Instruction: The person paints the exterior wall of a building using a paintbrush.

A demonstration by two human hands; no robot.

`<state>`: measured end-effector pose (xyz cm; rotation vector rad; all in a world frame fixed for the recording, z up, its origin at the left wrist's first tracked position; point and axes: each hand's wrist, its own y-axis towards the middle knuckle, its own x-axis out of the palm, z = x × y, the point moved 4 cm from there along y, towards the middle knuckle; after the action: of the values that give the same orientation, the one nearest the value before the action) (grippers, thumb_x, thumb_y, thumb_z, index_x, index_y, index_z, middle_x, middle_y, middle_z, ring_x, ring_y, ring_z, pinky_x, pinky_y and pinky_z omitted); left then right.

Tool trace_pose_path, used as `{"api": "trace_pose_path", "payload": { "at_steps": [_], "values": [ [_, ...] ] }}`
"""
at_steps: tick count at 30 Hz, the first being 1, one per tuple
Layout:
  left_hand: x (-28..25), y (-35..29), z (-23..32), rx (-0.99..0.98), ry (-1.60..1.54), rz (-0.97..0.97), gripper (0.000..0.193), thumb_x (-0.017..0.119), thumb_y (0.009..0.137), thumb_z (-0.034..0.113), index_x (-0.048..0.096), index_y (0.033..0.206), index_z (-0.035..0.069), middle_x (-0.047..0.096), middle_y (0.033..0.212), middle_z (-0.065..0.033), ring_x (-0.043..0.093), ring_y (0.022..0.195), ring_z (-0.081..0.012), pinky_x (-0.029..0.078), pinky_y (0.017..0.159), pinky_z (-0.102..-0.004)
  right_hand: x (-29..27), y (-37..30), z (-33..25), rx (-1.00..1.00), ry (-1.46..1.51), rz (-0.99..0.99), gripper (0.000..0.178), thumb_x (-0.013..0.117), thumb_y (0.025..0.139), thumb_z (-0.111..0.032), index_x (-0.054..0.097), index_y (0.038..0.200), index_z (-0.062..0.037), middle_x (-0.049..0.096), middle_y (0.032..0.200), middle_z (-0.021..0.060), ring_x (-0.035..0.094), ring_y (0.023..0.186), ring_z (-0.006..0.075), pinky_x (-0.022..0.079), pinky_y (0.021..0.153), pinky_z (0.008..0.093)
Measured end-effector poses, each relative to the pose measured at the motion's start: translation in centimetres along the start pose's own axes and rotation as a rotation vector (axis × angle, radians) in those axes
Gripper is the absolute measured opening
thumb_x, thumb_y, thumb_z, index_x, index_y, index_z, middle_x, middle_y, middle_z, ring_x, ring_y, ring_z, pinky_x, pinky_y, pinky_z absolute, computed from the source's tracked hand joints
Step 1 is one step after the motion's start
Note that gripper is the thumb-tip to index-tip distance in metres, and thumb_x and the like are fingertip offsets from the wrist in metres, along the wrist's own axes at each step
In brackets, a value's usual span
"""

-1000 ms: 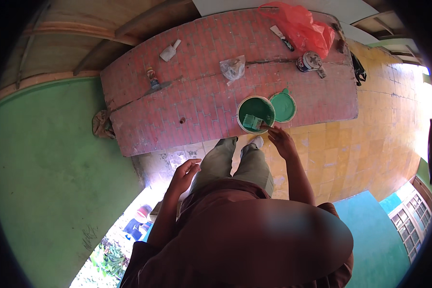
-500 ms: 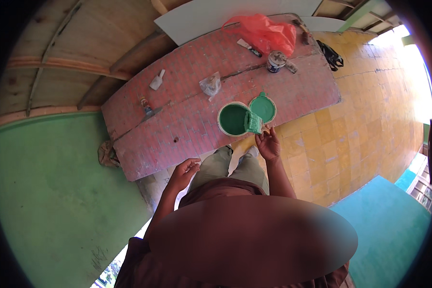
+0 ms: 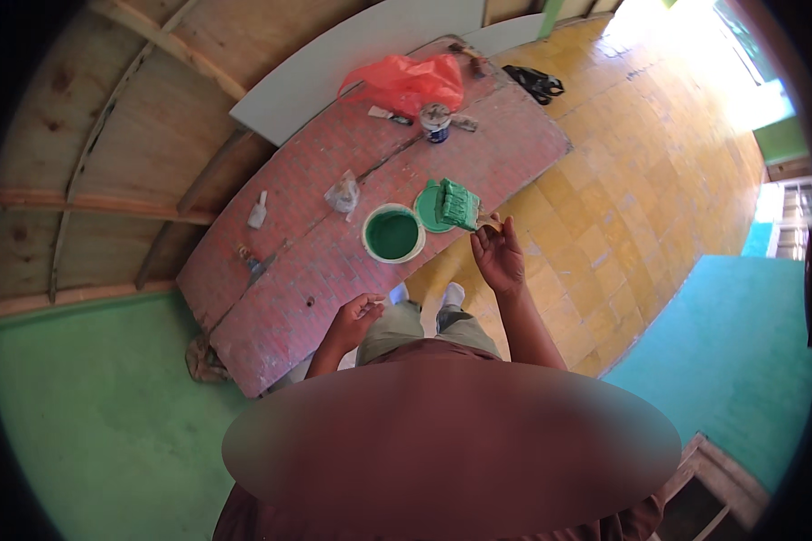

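Observation:
My right hand (image 3: 498,257) holds a wide paintbrush (image 3: 458,206) by its handle, its bristles loaded with green paint and raised above the floor. Just left of the brush stands an open white bucket of green paint (image 3: 393,233), with its green-coated lid (image 3: 429,207) lying beside it. Both rest on a red patterned board (image 3: 316,261) laid on the floor. My left hand (image 3: 356,318) hangs loosely curled near my left knee, holding nothing.
On the board lie an orange plastic bag (image 3: 406,81), a small tin (image 3: 436,120), a scraper (image 3: 390,114), a crumpled clear bag (image 3: 343,193) and a small white tool (image 3: 259,211). Yellow floor tiles (image 3: 622,171) spread right, a green wall (image 3: 90,406) stands left, wooden framing behind.
My right hand lifted the brush out of the bucket and up to the right, past the lid. The view swung, shifting the board leftward. My left hand barely moved.

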<state>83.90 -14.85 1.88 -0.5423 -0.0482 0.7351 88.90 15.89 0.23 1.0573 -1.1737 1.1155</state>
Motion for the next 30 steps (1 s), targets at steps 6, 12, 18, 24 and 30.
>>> {"api": "trace_pose_path", "payload": {
  "at_steps": [6,12,18,24,30],
  "values": [
    [0.5,2.9,1.2,0.108,0.112,-0.167,0.03,0.059,0.093,0.02,0.061,0.117,0.003,0.066,0.1,-0.0082,0.062,0.091,-0.0136,0.048,0.084,-0.0287,4.8,-6.2,-1.4,-0.274,-0.035,-0.037,0.039,0.044,0.1,-0.035,0.06,0.116,-0.0034,0.062,0.117,0.0181,0.058,0.114,0.0305,0.048,0.1,0.0406],
    [0.6,3.4,3.3,0.19,0.224,-0.354,0.03,0.058,0.093,0.019,0.061,0.117,0.001,0.067,0.099,-0.0086,0.062,0.089,-0.0128,0.05,0.08,-0.0282,8.2,-11.6,2.5,-0.558,-0.087,0.004,0.037,0.046,0.099,-0.034,0.061,0.114,-0.0031,0.063,0.117,0.0175,0.058,0.113,0.0296,0.048,0.1,0.0407],
    [0.0,3.0,-0.5,0.223,0.172,-0.508,0.029,0.058,0.093,0.018,0.061,0.115,-0.001,0.066,0.094,-0.007,0.061,0.087,-0.0123,0.05,0.078,-0.0279,8.3,-18.4,6.0,-0.824,-0.102,0.108,0.037,0.047,0.099,-0.035,0.063,0.107,-0.0029,0.065,0.112,0.0175,0.061,0.109,0.0296,0.047,0.1,0.0416],
    [-0.8,1.2,-5.4,0.166,0.246,-0.65,0.027,0.057,0.093,0.016,0.061,0.114,-0.002,0.065,0.094,-0.0069,0.061,0.085,-0.0129,0.049,0.08,-0.028,10.0,-28.2,9.4,-1.13,-0.054,0.066,0.04,0.048,0.098,-0.04,0.062,0.106,-0.0029,0.066,0.108,0.0168,0.064,0.101,0.0283,0.05,0.096,0.0405],
    [2.3,-1.4,-3.7,0.187,0.302,-0.72,0.029,0.056,0.094,0.016,0.06,0.114,-0.004,0.065,0.096,-0.0079,0.062,0.086,-0.0154,0.05,0.08,-0.0286,14.4,-40.0,13.2,-1.493,-0.057,0.142,0.038,0.055,0.095,-0.037,0.062,0.101,-0.0004,0.066,0.096,0.0122,0.065,0.094,0.0254,0.055,0.091,0.0356]
  ]
}}
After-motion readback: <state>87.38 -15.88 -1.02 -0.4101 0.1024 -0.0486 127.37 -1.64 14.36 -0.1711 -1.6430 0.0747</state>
